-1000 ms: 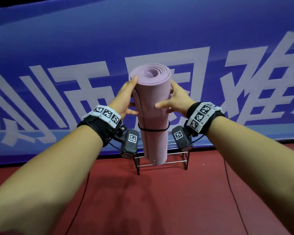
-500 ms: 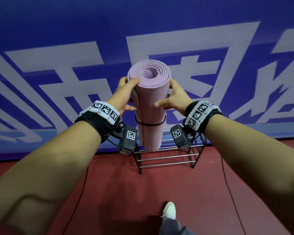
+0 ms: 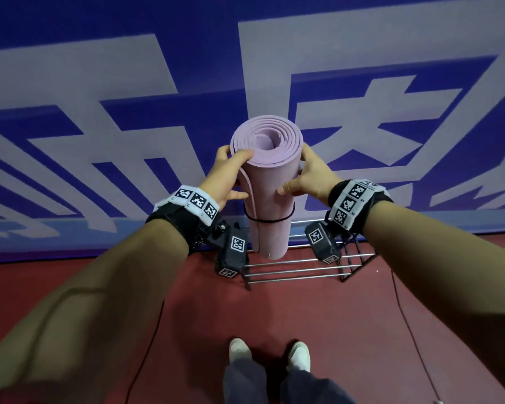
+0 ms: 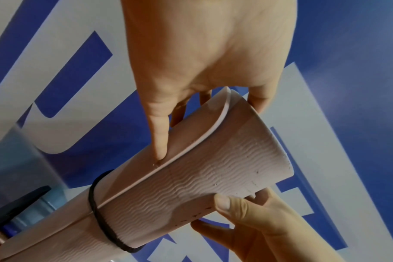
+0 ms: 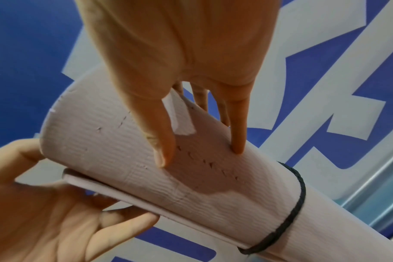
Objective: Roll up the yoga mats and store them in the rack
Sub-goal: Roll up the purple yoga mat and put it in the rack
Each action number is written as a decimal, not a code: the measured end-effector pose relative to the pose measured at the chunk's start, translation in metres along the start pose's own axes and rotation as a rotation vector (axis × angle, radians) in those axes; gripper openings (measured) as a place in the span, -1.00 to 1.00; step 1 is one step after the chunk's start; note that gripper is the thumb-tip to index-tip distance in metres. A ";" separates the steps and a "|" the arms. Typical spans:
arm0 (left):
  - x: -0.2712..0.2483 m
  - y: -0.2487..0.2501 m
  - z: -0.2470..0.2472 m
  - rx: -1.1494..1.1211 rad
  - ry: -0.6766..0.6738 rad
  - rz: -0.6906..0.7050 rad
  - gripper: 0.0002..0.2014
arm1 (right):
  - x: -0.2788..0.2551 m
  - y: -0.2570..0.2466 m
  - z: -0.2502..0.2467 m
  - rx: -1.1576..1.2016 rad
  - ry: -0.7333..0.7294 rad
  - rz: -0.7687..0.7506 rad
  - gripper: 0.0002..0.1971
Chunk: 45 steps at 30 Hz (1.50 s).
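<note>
Held the mat [image 3: 267, 182] upright between both hands, over the rack [image 3: 306, 268]. Left hand [image 3: 226, 177] clasped the roll's left side near its top, thumb curled over the upper edge, fingers [image 4: 158, 138] pressed beside the loose flap. Right hand [image 3: 311, 177] wrapped the opposite side, thumb laid across the front, fingers [image 5: 238, 134] pressed into the ribbed surface. Band [image 3: 270, 220] circled the roll just below both hands. Lower end hung past the wrists, at the level of the rack's rear bars; cannot tell whether touching them.

Compared with half a second earlier: came nearer the rack, now close below the hands and showing more of its bars. Looked further down, so both shoes [image 3: 299, 355] appeared under the forearms on the floor [image 3: 187, 310], where only one showed before. Kept the same grip with both hands, mat upright as before. Banner [image 3: 99, 83] behind the hands filled more of the view.
</note>
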State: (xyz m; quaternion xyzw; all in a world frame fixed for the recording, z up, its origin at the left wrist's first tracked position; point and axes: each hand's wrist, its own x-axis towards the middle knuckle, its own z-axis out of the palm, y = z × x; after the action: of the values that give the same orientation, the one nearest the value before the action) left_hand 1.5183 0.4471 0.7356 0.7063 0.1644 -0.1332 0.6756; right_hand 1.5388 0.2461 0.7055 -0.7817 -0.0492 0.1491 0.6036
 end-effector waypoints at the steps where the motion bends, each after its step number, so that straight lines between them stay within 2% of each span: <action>1: 0.008 -0.003 -0.002 0.000 -0.008 -0.008 -0.57 | 0.006 0.004 0.003 0.002 0.005 0.010 0.03; 7: 0.054 -0.018 -0.018 0.028 -0.074 -0.065 -0.51 | 0.040 0.034 0.022 0.053 0.056 0.053 0.11; 13: 0.094 -0.046 -0.029 0.046 -0.138 -0.160 -0.51 | 0.067 0.077 0.044 0.009 0.078 0.142 0.25; 17: 0.119 -0.085 -0.033 0.050 -0.137 -0.262 -0.44 | 0.075 0.097 0.049 -0.006 -0.026 0.291 0.04; 20: 0.139 -0.121 -0.034 0.072 -0.140 -0.330 -0.38 | 0.081 0.130 0.056 0.133 -0.100 0.352 -0.03; 23: 0.159 -0.158 -0.030 0.116 -0.170 -0.385 -0.32 | 0.090 0.171 0.073 0.292 -0.139 0.418 -0.20; 25: 0.171 -0.182 -0.027 0.137 -0.161 -0.411 -0.34 | 0.096 0.196 0.083 0.317 -0.055 0.470 -0.24; 27: 0.188 -0.204 -0.023 0.146 -0.132 -0.398 -0.48 | 0.106 0.218 0.089 0.319 0.043 0.492 -0.28; 29: 0.206 -0.225 -0.022 0.152 -0.123 -0.391 -0.59 | 0.117 0.238 0.095 0.323 0.054 0.504 -0.31; 31: 0.215 -0.242 -0.024 0.183 -0.142 -0.386 -0.61 | 0.123 0.251 0.101 0.293 0.021 0.531 -0.35; 34: 0.227 -0.277 -0.029 0.236 -0.188 -0.370 -0.62 | 0.124 0.278 0.115 0.266 0.049 0.581 -0.37; 37: 0.238 -0.312 -0.031 0.366 -0.221 -0.396 -0.54 | 0.124 0.305 0.129 0.205 0.075 0.622 -0.39; 39: 0.246 -0.328 -0.034 0.557 -0.252 -0.415 -0.48 | 0.127 0.323 0.138 0.167 0.084 0.649 -0.42; 41: 0.254 -0.341 -0.036 0.686 -0.259 -0.398 -0.31 | 0.133 0.335 0.144 0.082 0.110 0.636 -0.36; 43: 0.258 -0.336 -0.034 0.689 -0.268 -0.358 -0.18 | 0.141 0.344 0.147 -0.012 0.163 0.613 -0.24; 45: 0.262 -0.338 -0.033 0.667 -0.265 -0.355 -0.31 | 0.150 0.350 0.146 -0.071 0.237 0.635 -0.16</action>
State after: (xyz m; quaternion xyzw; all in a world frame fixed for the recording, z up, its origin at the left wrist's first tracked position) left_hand 1.6166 0.5050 0.3224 0.8241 0.1431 -0.3841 0.3910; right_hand 1.6031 0.3268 0.3113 -0.7905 0.2618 0.2360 0.5009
